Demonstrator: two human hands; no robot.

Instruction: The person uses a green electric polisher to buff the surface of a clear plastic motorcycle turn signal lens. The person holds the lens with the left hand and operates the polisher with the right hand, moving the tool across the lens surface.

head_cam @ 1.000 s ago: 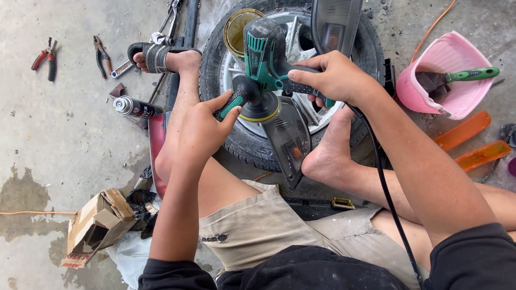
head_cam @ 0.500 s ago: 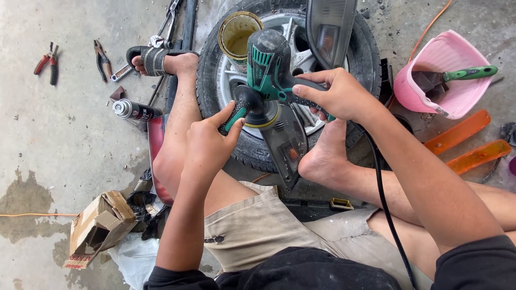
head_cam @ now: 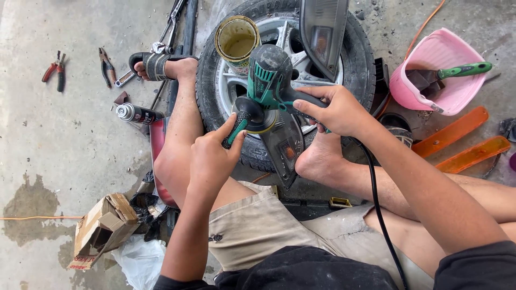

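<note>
A car wheel [head_cam: 344, 70] lies flat at the top centre of the frame, with a headlight lens [head_cam: 285, 147] leaning on its near edge. Over the lens sits a green polisher [head_cam: 266, 80]. The right hand [head_cam: 336, 110] is wrapped around its dark rear handle, fingers closed. The left hand [head_cam: 212, 158], lower and left of centre, pinches the green side grip at the polisher's head between thumb and fingers. An open tin [head_cam: 236, 40] stands on the wheel just above.
</note>
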